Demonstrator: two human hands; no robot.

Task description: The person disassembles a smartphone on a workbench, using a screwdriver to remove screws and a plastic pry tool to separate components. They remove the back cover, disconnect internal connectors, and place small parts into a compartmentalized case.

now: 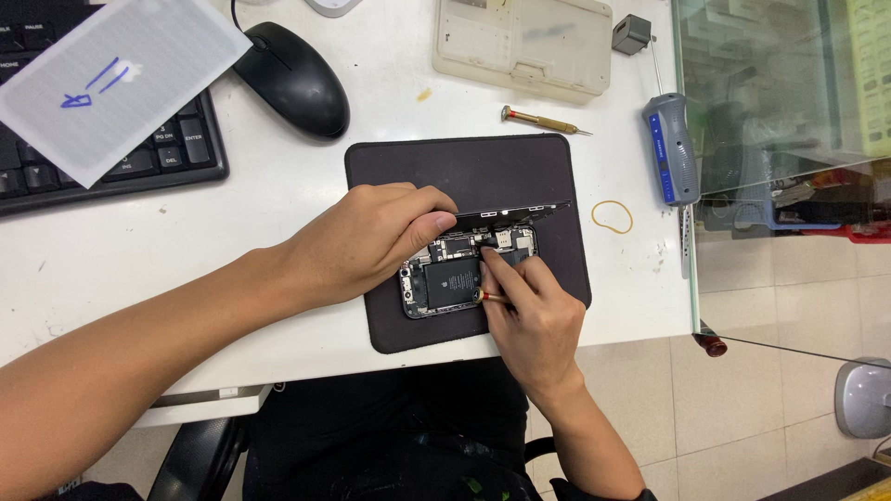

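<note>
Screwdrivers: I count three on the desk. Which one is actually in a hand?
The small red-and-gold screwdriver, gripped in the right hand over the opened phone. The brass screwdriver and the blue-grey screwdriver lie untouched on the table.

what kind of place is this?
Likely a phone repair bench: an opened phone on a dark work mat, a brass-handled screwdriver and a grey-blue driver lying nearby, keyboard and mouse on the white desk.

Bare forearms (186,315), dark trousers (390,436)

On the bench (278,195) lie a black mouse (295,79), a keyboard (176,148), a rubber band (613,216) and a brass screwdriver (540,120).
</note>
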